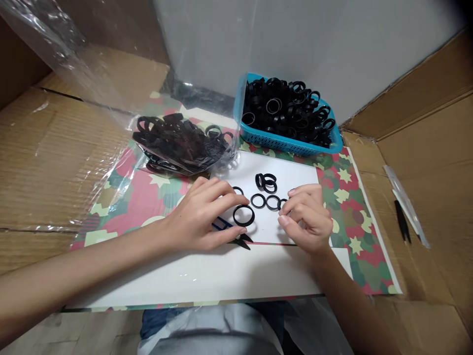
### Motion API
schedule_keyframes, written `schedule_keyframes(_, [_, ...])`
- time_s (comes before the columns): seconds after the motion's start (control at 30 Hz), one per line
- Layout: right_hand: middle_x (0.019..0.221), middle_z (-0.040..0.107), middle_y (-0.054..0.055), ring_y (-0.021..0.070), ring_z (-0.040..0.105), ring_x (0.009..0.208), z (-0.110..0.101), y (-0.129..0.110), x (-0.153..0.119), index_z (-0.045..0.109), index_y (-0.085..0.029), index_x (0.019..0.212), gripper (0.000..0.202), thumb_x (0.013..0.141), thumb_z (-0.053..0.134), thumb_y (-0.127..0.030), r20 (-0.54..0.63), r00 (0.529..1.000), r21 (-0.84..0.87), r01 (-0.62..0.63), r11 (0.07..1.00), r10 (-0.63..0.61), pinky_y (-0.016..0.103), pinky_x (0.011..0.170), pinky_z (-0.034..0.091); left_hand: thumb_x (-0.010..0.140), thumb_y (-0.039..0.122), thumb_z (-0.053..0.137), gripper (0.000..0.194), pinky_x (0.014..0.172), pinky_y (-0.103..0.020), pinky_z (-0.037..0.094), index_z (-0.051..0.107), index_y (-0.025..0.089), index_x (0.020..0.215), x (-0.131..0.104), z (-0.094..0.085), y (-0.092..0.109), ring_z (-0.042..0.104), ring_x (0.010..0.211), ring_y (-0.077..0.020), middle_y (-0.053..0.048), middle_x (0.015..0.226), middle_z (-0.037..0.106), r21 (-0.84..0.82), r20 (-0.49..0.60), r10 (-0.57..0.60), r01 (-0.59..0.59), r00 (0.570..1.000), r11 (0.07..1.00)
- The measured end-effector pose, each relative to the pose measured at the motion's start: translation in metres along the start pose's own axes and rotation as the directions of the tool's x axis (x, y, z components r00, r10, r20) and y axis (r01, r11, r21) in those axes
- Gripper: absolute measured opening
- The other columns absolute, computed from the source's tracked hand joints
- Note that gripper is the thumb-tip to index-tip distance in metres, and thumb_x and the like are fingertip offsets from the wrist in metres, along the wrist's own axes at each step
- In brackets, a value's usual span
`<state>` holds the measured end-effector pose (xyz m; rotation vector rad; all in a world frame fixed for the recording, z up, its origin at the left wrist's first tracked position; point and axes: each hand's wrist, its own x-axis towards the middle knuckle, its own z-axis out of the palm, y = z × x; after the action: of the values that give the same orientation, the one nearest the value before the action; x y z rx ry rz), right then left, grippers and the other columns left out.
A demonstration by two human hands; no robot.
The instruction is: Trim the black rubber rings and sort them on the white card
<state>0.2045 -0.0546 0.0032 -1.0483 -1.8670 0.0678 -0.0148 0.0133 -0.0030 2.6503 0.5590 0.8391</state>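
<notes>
Left hand [201, 217] pinches a black ring [244, 225] between thumb and index finger over the white sheet [295, 167]; right hand [308, 217] curled, contents indeterminable; ring presumably light, smooth, slightly flexible, best held at opposite rims.

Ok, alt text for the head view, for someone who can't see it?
The left hand has a black ring between thumb and forefinger; the right hand is beside loose rings on white paper. Behind, more rings lie in a clear bag and blue basket.

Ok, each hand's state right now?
Left hand: half-curled at a thin round black ring; grip unclear.
Right hand: curled at another, partly hidden black ring; grip unclear.
</notes>
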Motion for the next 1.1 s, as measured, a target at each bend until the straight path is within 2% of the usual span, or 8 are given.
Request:
schedule_keyframes(0.3, [0.077,0.057,0.002,0.0187,0.046,0.08,-0.001,0.002,-0.002,0.039,-0.019,0.057,0.025,0.072,0.056,-0.007,0.012,0.998,-0.098,-0.054,0.994,0.055,0.035,0.066,0.04,0.08,0.04,0.062,0.032,0.068,-0.031,0.03,0.056,0.018,0.103,0.001,0.001,0.0,0.051,0.078,-0.0173,-0.004,0.087,0.058,-0.034,0.007,-0.036,0.036,0.999,0.999])
schedule_keyframes(0.4, [0.088,0.052,0.003,0.0192,0.047,0.084,0.001,0.004,-0.004,0.048,-0.021,0.067,0.018,0.071,0.052,-0.004,0.03,0.997,-0.135,-0.072,0.988,0.077,0.036,0.067,0.041,0.08,0.041,0.062,0.033,0.069,-0.031,0.031,0.056,0.018,0.103,0.001,0.0,0.001,0.051,0.078,-0.0171,-0.004,0.087,0.058,-0.061,0.016,-0.061,0.061,0.998,0.996])
schedule_keyframes(0.47, [0.091,0.05,0.004,0.0193,0.048,0.086,0.001,0.005,-0.006,0.052,-0.022,0.075,0.023,0.07,0.049,0.0,0.032,0.996,-0.134,-0.074,0.988,0.079,0.036,0.068,0.042,0.08,0.041,0.062,0.033,0.069,-0.031,0.031,0.056,0.018,0.103,0.001,0.0,0.0,0.051,0.078,-0.0167,-0.004,0.087,0.057,-0.066,0.014,-0.068,0.069,0.998,0.995])
schedule_keyframes(0.67, [0.083,0.052,0.003,0.0177,0.052,0.08,0.003,0.007,-0.006,0.052,-0.021,0.075,0.027,0.072,0.041,0.003,-0.024,0.994,-0.089,-0.108,0.99,0.106,0.034,0.063,0.043,0.082,0.044,0.055,0.034,0.068,-0.031,0.034,0.059,0.018,0.104,0.004,0.005,-0.019,0.053,0.078,-0.0182,-0.005,0.086,0.058,0.09,0.032,-0.171,0.168,0.985,0.982])
schedule_keyframes(0.77, [0.075,0.052,0.002,0.0166,0.053,0.074,0.005,0.007,-0.005,0.052,-0.021,0.075,0.027,0.073,0.041,0.004,-0.051,0.992,-0.052,-0.114,0.992,0.112,0.032,0.06,0.043,0.084,0.044,0.051,0.036,0.067,-0.03,0.036,0.059,0.019,0.108,0.007,0.009,-0.026,0.055,0.079,-0.0188,-0.005,0.089,0.058,0.189,0.093,-0.237,0.217,0.967,0.958])
schedule_keyframes(0.93, [0.072,0.053,0.001,0.0162,0.054,0.071,0.008,0.007,-0.005,0.053,-0.021,0.075,0.025,0.076,0.042,0.002,-0.07,0.989,-0.035,-0.134,0.99,0.132,0.032,0.06,0.042,0.086,0.044,0.05,0.038,0.062,-0.027,0.039,0.058,0.019,0.113,0.01,0.013,-0.025,0.056,0.076,-0.0173,-0.005,0.09,0.057,0.189,0.191,-0.304,0.269,0.933,0.944])
schedule_keyframes(1.0, [0.073,0.053,0.001,0.0166,0.053,0.072,0.007,0.009,-0.005,0.053,-0.021,0.076,0.023,0.078,0.042,0.0,-0.018,0.988,-0.077,-0.153,0.985,0.152,0.033,0.063,0.041,0.085,0.044,0.051,0.037,0.062,-0.026,0.039,0.058,0.02,0.113,0.01,0.014,-0.024,0.057,0.077,-0.0176,-0.005,0.09,0.057,0.188,0.207,-0.32,0.283,0.925,0.94])
schedule_keyframes(1.1, [0.082,0.056,0.004,0.0196,0.047,0.081,0.006,0.011,-0.005,0.055,-0.021,0.078,0.017,0.08,0.046,-0.006,0.177,0.957,-0.276,-0.175,0.945,0.229,0.037,0.069,0.038,0.084,0.042,0.053,0.037,0.063,-0.026,0.039,0.058,0.019,0.112,0.009,0.014,-0.025,0.057,0.077,-0.018,-0.005,0.09,0.058,0.186,0.213,-0.323,0.287,0.922,0.94])
